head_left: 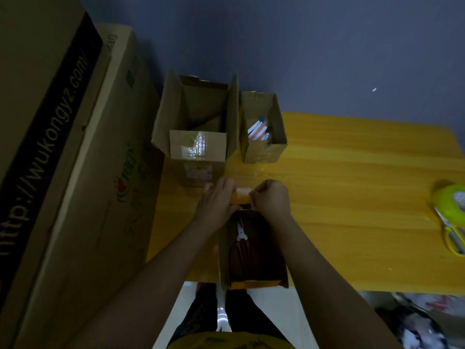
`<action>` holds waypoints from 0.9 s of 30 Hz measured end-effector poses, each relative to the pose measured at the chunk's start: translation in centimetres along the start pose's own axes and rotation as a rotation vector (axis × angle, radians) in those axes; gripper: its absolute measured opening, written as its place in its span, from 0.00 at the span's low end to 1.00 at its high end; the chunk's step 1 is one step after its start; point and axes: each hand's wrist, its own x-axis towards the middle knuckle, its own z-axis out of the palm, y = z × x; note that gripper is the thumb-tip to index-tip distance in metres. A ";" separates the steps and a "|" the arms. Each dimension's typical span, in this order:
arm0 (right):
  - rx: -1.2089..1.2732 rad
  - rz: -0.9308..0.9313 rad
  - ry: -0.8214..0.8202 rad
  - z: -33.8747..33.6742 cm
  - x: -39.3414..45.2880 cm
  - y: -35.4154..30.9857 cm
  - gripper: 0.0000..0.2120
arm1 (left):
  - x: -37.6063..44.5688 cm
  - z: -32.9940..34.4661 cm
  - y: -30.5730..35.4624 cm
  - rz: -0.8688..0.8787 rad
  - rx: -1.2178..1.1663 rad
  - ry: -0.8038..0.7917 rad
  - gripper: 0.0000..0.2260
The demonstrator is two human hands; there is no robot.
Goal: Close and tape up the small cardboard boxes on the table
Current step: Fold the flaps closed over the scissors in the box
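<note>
A small open cardboard box (225,258) stands at the table's near edge with pliers (241,230) and a dark red thing inside. My left hand (216,201) and my right hand (273,197) meet at its far end. Both grip the far flap (242,197), which carries a pale strip of tape. Behind it stands a taller box (197,147) with its flaps up and clear tape on its front flap. To the right of that, another small open box (264,149) holds several pens (258,129).
The yellow wooden table (352,187) stretches to the right. A green tape dispenser (450,197) and yellow-handled scissors (453,238) lie at its right edge. Large cardboard cartons (63,159) crowd the left side. A blue wall is behind. My legs show below.
</note>
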 end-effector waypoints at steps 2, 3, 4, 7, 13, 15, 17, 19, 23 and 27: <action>-0.042 -0.001 -0.007 0.0 0.4 -0.2 0.03 | 0.0 0.0 0.1 0.003 0.010 -0.002 0.19; -0.049 0.004 -0.012 0.0 0.6 -0.2 0.04 | 0.0 0.0 0.1 0.011 0.018 0.001 0.18; -0.049 0.014 -0.020 0.0 0.7 -0.3 0.04 | 0.0 0.0 0.1 0.019 0.027 0.002 0.18; -0.030 0.054 -0.052 0.1 1.3 -0.3 0.06 | 0.0 -0.2 0.2 0.035 0.046 -0.011 0.18; -0.170 0.070 -0.117 -0.1 2.4 -0.8 0.06 | 0.1 -0.3 0.3 0.050 0.066 -0.022 0.19; -0.256 0.083 -0.146 -0.3 2.7 -1.3 0.04 | 0.2 -0.3 0.5 0.057 0.081 -0.034 0.20; -0.339 0.084 -0.166 -0.3 3.0 -1.6 0.09 | 0.3 -0.3 0.7 0.084 0.111 -0.034 0.20; -0.402 0.071 -0.177 -0.4 3.3 -1.8 0.14 | 0.5 -0.3 0.8 0.108 0.147 -0.024 0.20; -0.543 0.058 -0.249 -0.8 3.5 -2.6 0.17 | 0.8 -0.4 1.0 0.102 0.195 -0.024 0.19; -0.637 0.080 -0.299 -1.1 3.4 -3.2 0.15 | 1.2 -0.4 1.4 0.140 0.261 -0.047 0.15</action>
